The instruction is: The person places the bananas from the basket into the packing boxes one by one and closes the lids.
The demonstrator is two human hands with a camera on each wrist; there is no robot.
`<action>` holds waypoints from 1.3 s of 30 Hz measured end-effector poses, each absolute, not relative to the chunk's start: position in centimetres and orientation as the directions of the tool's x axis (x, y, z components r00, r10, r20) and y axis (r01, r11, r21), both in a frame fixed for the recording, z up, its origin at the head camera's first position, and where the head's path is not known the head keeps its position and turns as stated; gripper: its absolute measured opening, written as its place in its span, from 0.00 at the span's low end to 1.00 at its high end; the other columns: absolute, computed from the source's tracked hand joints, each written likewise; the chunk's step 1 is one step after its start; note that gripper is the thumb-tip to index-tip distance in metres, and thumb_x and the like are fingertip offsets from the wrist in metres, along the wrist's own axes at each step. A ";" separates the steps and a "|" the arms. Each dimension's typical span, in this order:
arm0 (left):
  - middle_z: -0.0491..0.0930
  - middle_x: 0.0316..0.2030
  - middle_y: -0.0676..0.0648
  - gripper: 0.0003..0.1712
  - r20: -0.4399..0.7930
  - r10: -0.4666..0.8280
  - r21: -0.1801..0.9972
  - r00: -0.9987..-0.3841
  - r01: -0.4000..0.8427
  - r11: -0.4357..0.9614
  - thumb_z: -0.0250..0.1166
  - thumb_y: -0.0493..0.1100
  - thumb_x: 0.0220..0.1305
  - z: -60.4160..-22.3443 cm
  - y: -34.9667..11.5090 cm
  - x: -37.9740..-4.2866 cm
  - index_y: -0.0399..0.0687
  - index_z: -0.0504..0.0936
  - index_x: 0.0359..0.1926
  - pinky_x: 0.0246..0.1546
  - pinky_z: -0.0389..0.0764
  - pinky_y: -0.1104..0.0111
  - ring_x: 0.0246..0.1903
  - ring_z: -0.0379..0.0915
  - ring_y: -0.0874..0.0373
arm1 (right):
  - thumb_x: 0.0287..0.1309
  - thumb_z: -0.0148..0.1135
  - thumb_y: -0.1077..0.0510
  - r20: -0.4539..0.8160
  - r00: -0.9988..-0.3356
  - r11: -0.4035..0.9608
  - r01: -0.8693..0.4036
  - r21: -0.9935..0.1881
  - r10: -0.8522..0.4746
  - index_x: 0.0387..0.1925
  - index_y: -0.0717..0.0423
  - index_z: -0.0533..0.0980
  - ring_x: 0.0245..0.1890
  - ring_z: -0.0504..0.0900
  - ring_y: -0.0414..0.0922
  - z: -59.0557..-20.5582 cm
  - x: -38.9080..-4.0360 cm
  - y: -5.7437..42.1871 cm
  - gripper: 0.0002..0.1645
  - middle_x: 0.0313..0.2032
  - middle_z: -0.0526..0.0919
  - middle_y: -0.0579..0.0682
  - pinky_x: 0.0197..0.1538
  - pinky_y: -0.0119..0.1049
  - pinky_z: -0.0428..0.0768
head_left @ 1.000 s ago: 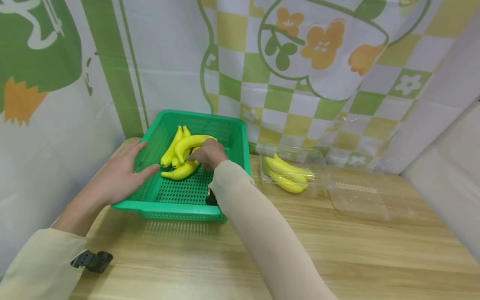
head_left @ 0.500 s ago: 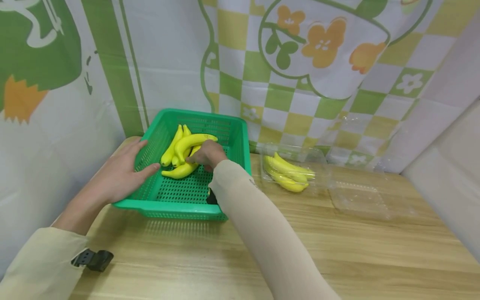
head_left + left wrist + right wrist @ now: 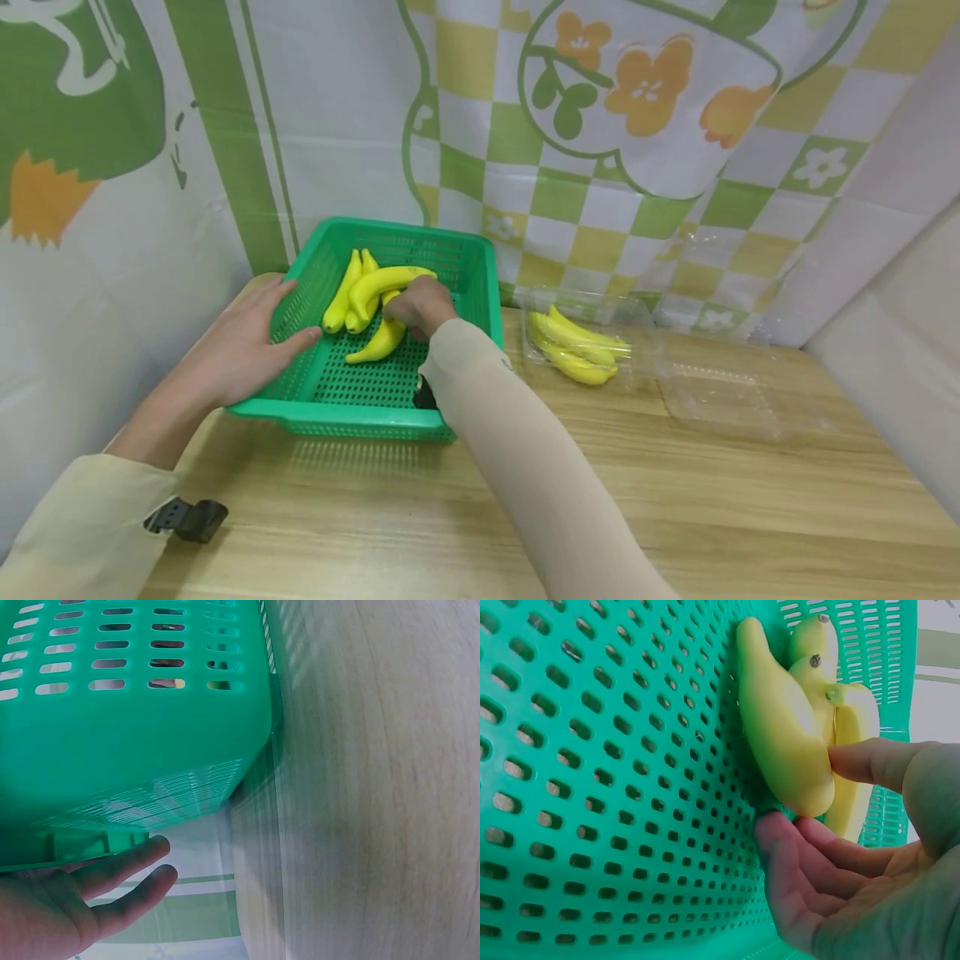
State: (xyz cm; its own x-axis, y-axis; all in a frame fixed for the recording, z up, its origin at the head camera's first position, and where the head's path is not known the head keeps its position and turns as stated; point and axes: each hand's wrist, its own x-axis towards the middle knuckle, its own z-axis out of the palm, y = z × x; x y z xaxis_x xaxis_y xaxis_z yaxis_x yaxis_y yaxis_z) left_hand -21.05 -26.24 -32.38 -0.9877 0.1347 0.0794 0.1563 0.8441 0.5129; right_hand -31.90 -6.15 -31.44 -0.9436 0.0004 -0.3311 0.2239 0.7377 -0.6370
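In the head view a green basket (image 3: 352, 414) stands at the left of the table. My left hand (image 3: 240, 350) rests on its left rim, thumb over the inner side; in the left wrist view, two straight fingers (image 3: 124, 881) extend outside below the rim. My right hand (image 3: 422, 304) reaches inside and pinches one end of a yellow banana (image 3: 380, 342). The right wrist view shows the thumb on top of this banana (image 3: 780, 724) and the fingers at its lower end. Two bananas (image 3: 342, 296) lie side by side behind it, with a curved banana (image 3: 378, 282) across them.
Right of the basket, a clear plastic box (image 3: 637, 312) holds several bananas (image 3: 577, 342). An open clear plastic piece (image 3: 720, 396) lies flat beside it on the wooden table (image 3: 675, 517). A patterned cloth (image 3: 465, 100) hangs behind.
The pinched banana has swung, its free end shifting right and toward the viewer, away from the two bananas at the left. My right hand has shifted slightly; the left hand stays on the rim.
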 end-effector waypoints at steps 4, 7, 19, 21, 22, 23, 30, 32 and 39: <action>0.40 0.82 0.23 0.51 0.086 0.135 0.512 -0.987 0.161 0.844 0.55 0.57 0.81 -32.4 -26.2 -21.0 0.30 0.42 0.84 0.76 0.51 0.27 0.80 0.40 0.22 | 0.63 0.70 0.57 -0.287 -0.956 0.709 0.240 -0.663 0.056 0.50 0.62 0.78 0.39 0.88 0.48 -31.4 -31.7 -6.2 0.18 0.41 0.81 0.55 0.46 0.38 0.91; 0.41 0.82 0.23 0.51 0.086 0.135 0.510 -0.987 0.160 0.845 0.56 0.57 0.81 -32.4 -26.2 -21.0 0.30 0.42 0.84 0.75 0.51 0.27 0.80 0.40 0.22 | 0.62 0.70 0.58 -0.258 -0.962 0.664 0.253 -0.704 0.093 0.51 0.64 0.78 0.40 0.89 0.50 -31.3 -31.6 -6.2 0.19 0.45 0.82 0.57 0.42 0.40 0.92; 0.40 0.82 0.23 0.51 0.083 0.138 0.504 -0.987 0.161 0.849 0.55 0.58 0.81 -32.3 -26.1 -20.9 0.31 0.42 0.84 0.75 0.51 0.27 0.80 0.41 0.21 | 0.60 0.73 0.57 -0.092 -0.984 0.628 0.168 -0.760 0.152 0.33 0.55 0.78 0.27 0.73 0.44 -30.5 -32.1 -5.6 0.10 0.29 0.75 0.49 0.27 0.33 0.74; 0.41 0.82 0.23 0.51 0.078 0.136 0.504 -0.988 0.157 0.849 0.55 0.58 0.81 -32.2 -26.1 -20.9 0.31 0.42 0.84 0.75 0.52 0.26 0.80 0.42 0.21 | 0.60 0.73 0.56 -0.085 -0.983 0.628 0.170 -0.759 0.163 0.27 0.53 0.76 0.26 0.71 0.44 -30.3 -32.3 -5.6 0.12 0.26 0.72 0.47 0.26 0.33 0.72; 0.41 0.82 0.23 0.51 0.075 0.135 0.505 -0.988 0.154 0.849 0.55 0.58 0.81 -32.2 -26.1 -20.9 0.32 0.42 0.84 0.75 0.52 0.26 0.80 0.42 0.21 | 0.61 0.72 0.56 -0.080 -0.983 0.626 0.169 -0.761 0.168 0.26 0.52 0.75 0.25 0.71 0.44 -30.2 -32.3 -5.6 0.14 0.25 0.71 0.47 0.26 0.33 0.72; 0.42 0.82 0.23 0.51 0.072 0.134 0.504 -0.988 0.152 0.850 0.55 0.59 0.81 -32.2 -26.1 -20.9 0.32 0.42 0.84 0.75 0.52 0.27 0.80 0.42 0.21 | 0.61 0.72 0.57 -0.079 -0.982 0.619 0.169 -0.767 0.171 0.25 0.51 0.74 0.25 0.70 0.44 -30.2 -32.3 -5.6 0.15 0.24 0.70 0.47 0.25 0.33 0.72; 0.43 0.82 0.23 0.51 0.067 0.130 0.505 -0.989 0.146 0.851 0.55 0.59 0.81 -32.3 -26.2 -20.9 0.32 0.42 0.84 0.75 0.53 0.27 0.80 0.42 0.22 | 0.61 0.69 0.56 -0.051 -0.983 0.606 0.148 -0.781 0.175 0.20 0.48 0.69 0.22 0.67 0.43 -30.2 -32.6 -5.5 0.19 0.21 0.68 0.45 0.23 0.33 0.69; 0.43 0.82 0.23 0.51 0.068 0.131 0.506 -0.989 0.148 0.850 0.55 0.59 0.81 -32.3 -26.2 -20.9 0.32 0.42 0.84 0.75 0.52 0.27 0.80 0.42 0.22 | 0.61 0.69 0.55 -0.045 -0.984 0.608 0.141 -0.781 0.171 0.18 0.47 0.69 0.21 0.67 0.42 -30.2 -32.6 -5.4 0.20 0.19 0.67 0.44 0.22 0.33 0.69; 0.41 0.82 0.24 0.51 0.073 0.134 0.504 -0.988 0.152 0.850 0.55 0.59 0.81 -32.3 -26.3 -20.9 0.32 0.41 0.84 0.75 0.52 0.27 0.80 0.41 0.22 | 0.61 0.67 0.55 -0.030 -0.987 0.601 0.119 -0.790 0.155 0.12 0.44 0.61 0.16 0.62 0.41 -30.2 -32.6 -5.4 0.28 0.13 0.60 0.41 0.20 0.33 0.66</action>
State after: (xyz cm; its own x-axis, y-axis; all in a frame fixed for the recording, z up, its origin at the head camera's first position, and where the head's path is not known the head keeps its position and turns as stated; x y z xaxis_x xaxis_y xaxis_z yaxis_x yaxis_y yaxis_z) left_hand -20.92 -26.25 -32.29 -0.9883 0.1338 0.0727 0.1522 0.8500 0.5042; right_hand -32.59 -5.40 -30.16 -0.9874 0.1551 -0.0301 0.1185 0.6011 -0.7903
